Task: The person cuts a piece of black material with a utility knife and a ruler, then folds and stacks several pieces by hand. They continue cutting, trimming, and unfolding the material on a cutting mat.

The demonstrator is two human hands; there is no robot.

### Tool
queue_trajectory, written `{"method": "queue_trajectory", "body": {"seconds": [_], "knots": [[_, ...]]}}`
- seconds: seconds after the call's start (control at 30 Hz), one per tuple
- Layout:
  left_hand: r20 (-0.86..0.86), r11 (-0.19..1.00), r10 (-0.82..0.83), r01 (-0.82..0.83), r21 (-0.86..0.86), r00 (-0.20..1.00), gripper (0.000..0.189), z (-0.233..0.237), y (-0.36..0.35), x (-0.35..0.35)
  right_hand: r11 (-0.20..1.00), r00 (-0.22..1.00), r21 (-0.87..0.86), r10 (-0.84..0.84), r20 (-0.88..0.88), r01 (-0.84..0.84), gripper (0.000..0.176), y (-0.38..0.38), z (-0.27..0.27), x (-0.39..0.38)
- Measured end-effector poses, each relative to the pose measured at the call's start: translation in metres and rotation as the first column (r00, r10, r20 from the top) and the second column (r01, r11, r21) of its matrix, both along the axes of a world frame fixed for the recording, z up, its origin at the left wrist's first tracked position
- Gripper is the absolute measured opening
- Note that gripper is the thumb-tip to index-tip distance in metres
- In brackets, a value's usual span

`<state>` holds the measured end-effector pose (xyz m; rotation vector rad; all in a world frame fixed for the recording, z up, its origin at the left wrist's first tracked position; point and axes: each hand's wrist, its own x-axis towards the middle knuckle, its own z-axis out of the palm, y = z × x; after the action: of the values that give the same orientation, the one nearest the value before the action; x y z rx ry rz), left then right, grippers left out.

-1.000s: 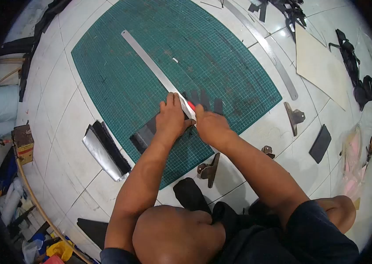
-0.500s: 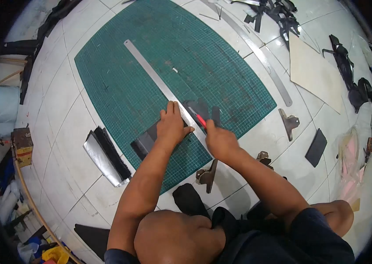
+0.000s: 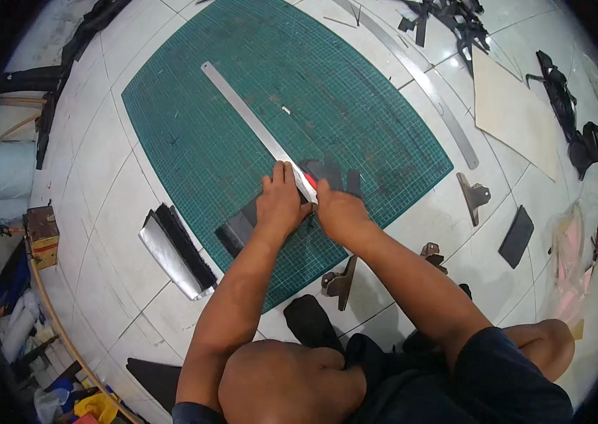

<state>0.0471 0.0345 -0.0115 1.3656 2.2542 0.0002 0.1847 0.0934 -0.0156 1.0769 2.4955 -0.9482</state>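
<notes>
A long steel ruler (image 3: 241,108) lies diagonally across the green cutting mat (image 3: 193,152). My left hand (image 3: 281,203) presses down on the ruler and the dark sheet material (image 3: 239,222) under it, fingers stretched forward and thumb spread to the side. My right hand (image 3: 341,214) is closed around a red-handled cutter knife (image 3: 311,179), held close against the ruler's right edge. The knife's blade tip is too small to make out. Dark strips (image 3: 353,182) of the material lie on the mat just beyond my right hand.
Metal clips (image 3: 339,283) lie on the tiles near the mat. A second steel ruler (image 3: 447,113) and a beige board (image 3: 511,113) are on the right. A folded silver-and-black piece (image 3: 175,258) lies left, a dark rectangular piece (image 3: 517,237) right. Black scraps (image 3: 447,21) are heaped beyond.
My right hand has moved left with the knife, in against the ruler and nearer my left hand. My left hand stays on the ruler. The whole view has shifted slightly.
</notes>
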Motion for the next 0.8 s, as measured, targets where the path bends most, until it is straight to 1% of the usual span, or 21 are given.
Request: {"method": "queue_trajectory", "body": {"seconds": [0.1, 0.2, 0.3, 0.4, 0.47, 0.5, 0.6, 0.67, 0.7, 0.8], "knots": [[-0.002, 1.0, -0.016, 0.016, 0.009, 1.0, 0.108, -0.001, 0.0, -0.001, 1.0, 0.999, 0.005, -0.003, -0.041, 0.003, 0.027, 0.002, -0.001, -0.002], [0.011, 1.0, 0.014, -0.014, -0.025, 1.0, 0.107, 0.005, 0.002, 0.002, 0.997, 0.999, -0.071, 0.006, 0.036, -0.004, 0.027, -0.006, 0.012, 0.032], [-0.009, 1.0, 0.003, -0.003, -0.004, 1.0, 0.107, 0.003, 0.001, 0.002, 0.994, 0.993, -0.088, 0.069, 0.093, -0.061, 0.027, -0.015, 0.021, 0.073], [0.016, 1.0, 0.004, -0.004, -0.019, 1.0, 0.108, 0.007, 0.001, 0.002, 0.995, 0.994, -0.078, 0.068, 0.089, -0.061, 0.03, -0.004, 0.034, 0.08], [-0.003, 1.0, -0.003, 0.004, 0.012, 1.0, 0.108, 0.004, -0.001, 0.001, 0.991, 0.991, -0.052, -0.128, -0.046, 0.126, 0.031, 0.001, 0.036, 0.06], [-0.013, 1.0, -0.016, 0.016, 0.026, 1.0, 0.108, 0.002, -0.001, 0.002, 0.973, 0.966, -0.051, -0.231, -0.115, 0.227, 0.032, 0.003, 0.037, 0.053], [-0.003, 0.999, -0.021, 0.021, 0.026, 1.0, 0.109, 0.004, 0.0, 0.001, 0.984, 0.979, 0.029, -0.169, -0.113, 0.174, 0.032, 0.005, 0.001, 0.038], [0.006, 1.0, -0.007, 0.007, 0.012, 1.0, 0.108, 0.006, 0.0, 0.001, 0.986, 0.976, 0.015, -0.161, -0.144, 0.165, 0.031, -0.004, -0.011, 0.042], [0.014, 1.0, 0.002, -0.002, 0.004, 1.0, 0.108, 0.008, 0.0, 0.002, 0.987, 0.976, 0.007, -0.155, -0.156, 0.158, 0.031, -0.008, -0.011, 0.046], [0.015, 1.0, 0.005, -0.004, -0.028, 1.0, 0.108, 0.011, 0.003, 0.003, 0.996, 0.989, -0.008, -0.093, -0.116, 0.093, 0.032, -0.017, -0.012, 0.059]]}}
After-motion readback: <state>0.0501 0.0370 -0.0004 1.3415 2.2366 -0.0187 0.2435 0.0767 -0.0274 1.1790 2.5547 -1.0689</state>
